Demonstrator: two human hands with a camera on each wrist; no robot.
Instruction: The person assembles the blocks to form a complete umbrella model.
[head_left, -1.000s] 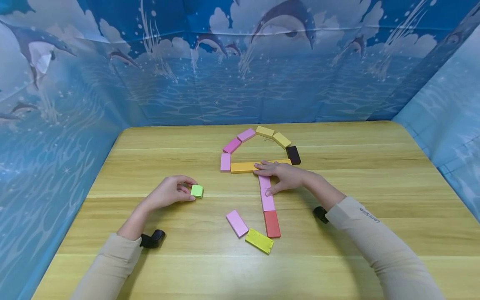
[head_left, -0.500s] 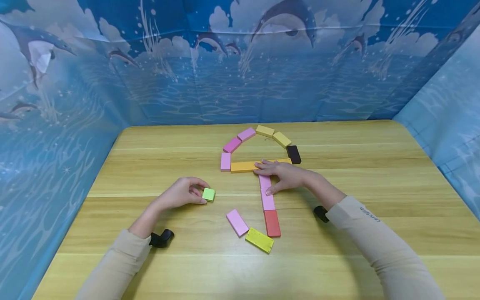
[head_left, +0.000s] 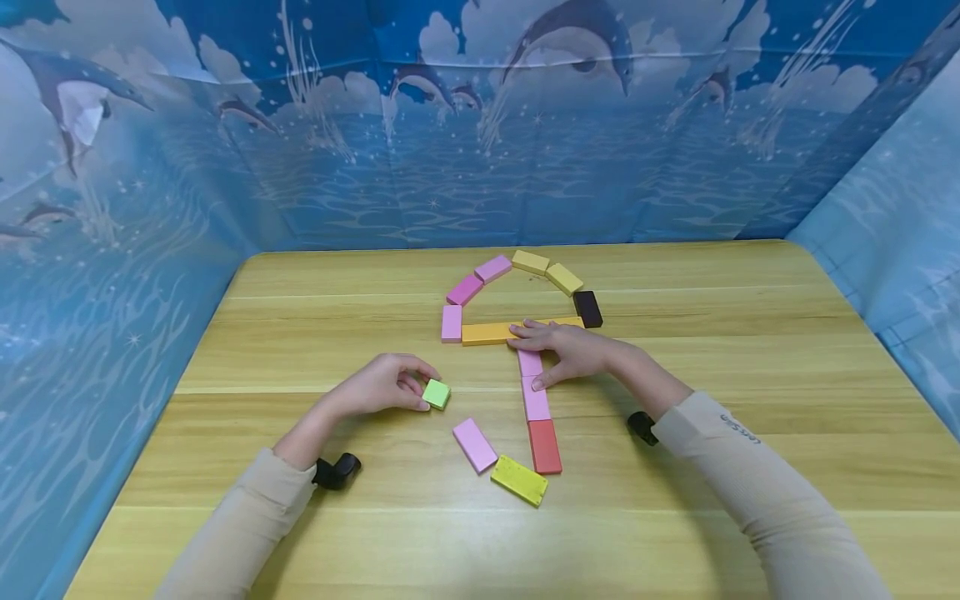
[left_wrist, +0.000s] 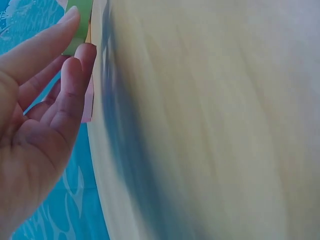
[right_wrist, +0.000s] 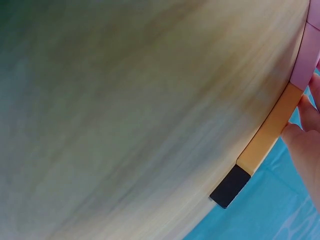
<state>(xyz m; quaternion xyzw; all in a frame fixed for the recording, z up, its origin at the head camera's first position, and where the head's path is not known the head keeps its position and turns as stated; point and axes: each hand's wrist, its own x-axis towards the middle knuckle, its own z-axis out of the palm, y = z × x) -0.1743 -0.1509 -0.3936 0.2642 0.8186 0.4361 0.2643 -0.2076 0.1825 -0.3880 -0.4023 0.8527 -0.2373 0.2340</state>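
Between thumb and fingers, my left hand [head_left: 384,385] pinches a small green block [head_left: 437,394], close over the table left of the block column. The same green block [left_wrist: 81,25] shows at the top of the left wrist view. My right hand [head_left: 570,352] rests with spread fingers on a long orange block [head_left: 486,334] and the pink blocks [head_left: 536,404] below it, covering part of both. A red block [head_left: 545,447] continues that column toward me. In the right wrist view, my fingertips lie along the orange block [right_wrist: 270,131].
Pink and yellow blocks [head_left: 564,279] arch above the orange one, with a black block [head_left: 588,309] at its right end. A loose pink block [head_left: 474,446] and a yellow-green block [head_left: 519,481] lie left of the red one. A blue dolphin-print curtain [head_left: 420,183] surrounds the table.
My left hand has moved to the right and slightly toward me, carrying the green block, which has turned a little. My right hand stays in place, and the laid-out blocks have not moved.
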